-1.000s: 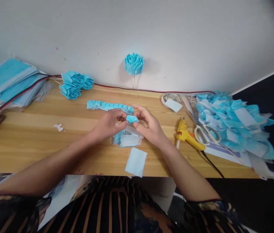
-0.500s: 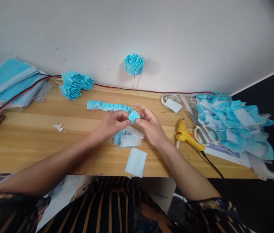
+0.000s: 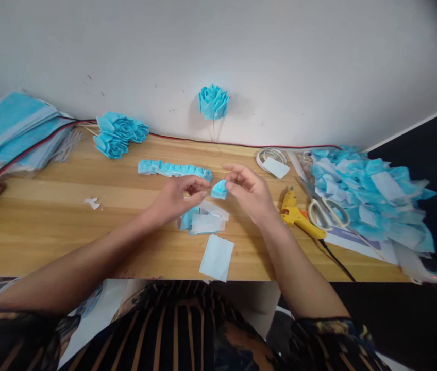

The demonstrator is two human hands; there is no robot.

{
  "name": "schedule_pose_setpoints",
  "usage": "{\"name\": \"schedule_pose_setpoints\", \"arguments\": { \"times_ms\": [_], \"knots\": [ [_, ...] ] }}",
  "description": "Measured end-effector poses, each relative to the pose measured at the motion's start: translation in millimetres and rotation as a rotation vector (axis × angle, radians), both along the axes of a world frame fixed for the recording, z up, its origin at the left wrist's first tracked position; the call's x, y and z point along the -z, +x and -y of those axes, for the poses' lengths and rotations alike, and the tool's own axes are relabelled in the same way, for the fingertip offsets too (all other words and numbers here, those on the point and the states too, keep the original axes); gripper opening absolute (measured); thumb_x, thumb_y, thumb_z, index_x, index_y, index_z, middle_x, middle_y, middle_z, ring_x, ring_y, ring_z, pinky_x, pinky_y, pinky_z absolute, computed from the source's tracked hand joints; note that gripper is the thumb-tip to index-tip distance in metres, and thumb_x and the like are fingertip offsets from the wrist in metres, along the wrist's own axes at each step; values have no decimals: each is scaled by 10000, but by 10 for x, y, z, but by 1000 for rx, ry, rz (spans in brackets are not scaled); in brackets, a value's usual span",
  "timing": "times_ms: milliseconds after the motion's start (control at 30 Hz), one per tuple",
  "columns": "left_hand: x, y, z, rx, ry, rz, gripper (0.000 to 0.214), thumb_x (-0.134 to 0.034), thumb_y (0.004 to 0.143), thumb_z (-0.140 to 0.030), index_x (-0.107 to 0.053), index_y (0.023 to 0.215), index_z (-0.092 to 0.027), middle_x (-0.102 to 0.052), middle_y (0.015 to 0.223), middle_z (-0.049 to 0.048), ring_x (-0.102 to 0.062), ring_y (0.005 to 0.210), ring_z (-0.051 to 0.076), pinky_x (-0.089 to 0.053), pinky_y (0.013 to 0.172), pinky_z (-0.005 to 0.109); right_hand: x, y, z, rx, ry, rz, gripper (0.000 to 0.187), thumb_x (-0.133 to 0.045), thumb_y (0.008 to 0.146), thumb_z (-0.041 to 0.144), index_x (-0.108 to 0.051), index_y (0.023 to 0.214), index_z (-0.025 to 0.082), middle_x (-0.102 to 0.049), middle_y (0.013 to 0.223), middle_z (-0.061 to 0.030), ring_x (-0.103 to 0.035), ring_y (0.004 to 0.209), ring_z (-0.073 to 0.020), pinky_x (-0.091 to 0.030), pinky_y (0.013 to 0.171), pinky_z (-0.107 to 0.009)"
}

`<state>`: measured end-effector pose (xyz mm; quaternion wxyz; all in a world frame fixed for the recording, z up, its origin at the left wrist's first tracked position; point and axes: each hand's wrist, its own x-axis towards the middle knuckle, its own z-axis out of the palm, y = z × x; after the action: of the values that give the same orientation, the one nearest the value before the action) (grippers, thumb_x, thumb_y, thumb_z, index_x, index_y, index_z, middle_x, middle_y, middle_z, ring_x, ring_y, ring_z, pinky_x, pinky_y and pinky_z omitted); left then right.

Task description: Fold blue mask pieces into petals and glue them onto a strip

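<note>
A small folded blue fabric petal [image 3: 219,190] is pinched between the thumb and fingers of my right hand [image 3: 250,196]. Just left of it, my left hand [image 3: 180,197] has its thumb and fingertips apart, with nothing between them. Behind the hands lies a row of similar folded blue petals [image 3: 172,168] on the wooden table [image 3: 125,247]. Below my hands are several cut pale-blue pieces [image 3: 207,224], partly covered by my left hand's side. Closer to the front edge is a square pale-blue piece [image 3: 217,257].
A blue flower on a stick [image 3: 213,102] stands by the wall, with more blue flowers [image 3: 118,134] lying left. Face masks [image 3: 10,121] are stacked far left. To the right are tape rolls [image 3: 268,154], a yellow glue gun [image 3: 296,214], scissors [image 3: 326,211] and heaped blue pieces [image 3: 369,196].
My left hand has let go of the folded petal. My right hand has drawn it a little to the right and turned it.
</note>
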<state>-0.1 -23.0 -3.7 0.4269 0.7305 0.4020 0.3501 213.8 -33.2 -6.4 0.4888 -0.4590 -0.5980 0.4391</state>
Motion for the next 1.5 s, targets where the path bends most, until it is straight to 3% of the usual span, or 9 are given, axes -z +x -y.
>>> {"name": "schedule_pose_setpoints", "arguments": {
  "times_ms": [233, 433, 767, 867, 967, 1100, 1267, 1400, 1500],
  "knots": [
    [5, -104, -104, -224, -1, 123, 157, -684, 784, -320, -645, 841, -179, -568, 655, -26, -513, 619, 111, -398, 591, 234, -73, 387, -192, 279, -105, -326, 327, -707, 718, 301, -694, 1044, 283, -651, 848, 34, -607, 778, -128, -498, 716, -274],
    [-80, -164, -146, -260, -44, 212, 147, -679, 795, -275, -566, 778, -182, -554, 608, -40, -512, 568, 93, -411, 563, 215, 86, 356, -229, 214, -313, -232, 424, -740, 672, 316, -695, 1083, 224, -627, 723, 59, -563, 640, -100, -466, 642, -250],
    [-349, -271, -144, -174, 45, 44, 124, -587, 850, -249, -599, 748, -180, -639, 610, -9, -575, 608, 122, -469, 633, 245, 186, 282, -227, 148, -348, -97, 454, -702, 682, 314, -682, 1114, 179, -665, 776, 35, -589, 658, -107, -469, 629, -238],
    [-331, -266, -120, -162, 60, -17, 151, -568, 855, -258, -600, 727, -184, -641, 613, -8, -576, 622, 124, -470, 656, 248, 233, 296, -232, 154, -273, 96, 416, -615, 761, 283, -675, 1159, 177, -688, 790, 10, -612, 673, -138, -485, 640, -267],
    [-284, -234, -94, -164, 48, -65, 209, -539, 873, -283, -592, 692, -195, -632, 620, -3, -569, 638, 132, -470, 664, 252, 192, 243, -187, 186, -93, 571, 361, -496, 870, 224, -698, 1166, 183, -758, 907, -59, -679, 805, -205, -511, 751, -335],
    [-259, -198, -69, -217, 27, -42, 235, -490, 907, -317, -626, 752, -206, -606, 616, 3, -555, 633, 146, -472, 636, 256, -149, 234, 17, 298, 105, 1147, 435, -394, 961, 197, -622, 1328, 148, -759, 1102, -164, -708, 967, -303, -518, 839, -420],
    [-239, -308, -69, -205, 40, -106, 270, -467, 921, -346, -675, 847, -190, -613, 636, 4, -566, 633, 145, -475, 648, 256, -535, 803, 498, 364, 145, 1342, 463, -424, 968, 263, -561, 1403, 187, -718, 1238, -147, -682, 1114, -335, -546, 893, -452],
    [-146, -381, -86, -109, 138, -395, 369, -442, 941, -395, -745, 994, -191, -680, 680, 23, -613, 667, 170, -442, 656, 272, -338, 1404, 828, 304, -29, 1554, 490, -449, 945, 274, -550, 1406, 144, -720, 1204, -204, -687, 1101, -385, -570, 859, -497],
    [-61, -301, -124, -53, 331, -685, 364, -448, 943, -366, -771, 1011, -213, -725, 736, 55, -621, 677, 200, -395, 637, 294, -58, 1622, 927, 184, -2, 1535, 569, -466, 874, 179, -499, 1438, 113, -661, 1342, -191, -645, 1218, -350, -555, 965, -477]
  ]
}}
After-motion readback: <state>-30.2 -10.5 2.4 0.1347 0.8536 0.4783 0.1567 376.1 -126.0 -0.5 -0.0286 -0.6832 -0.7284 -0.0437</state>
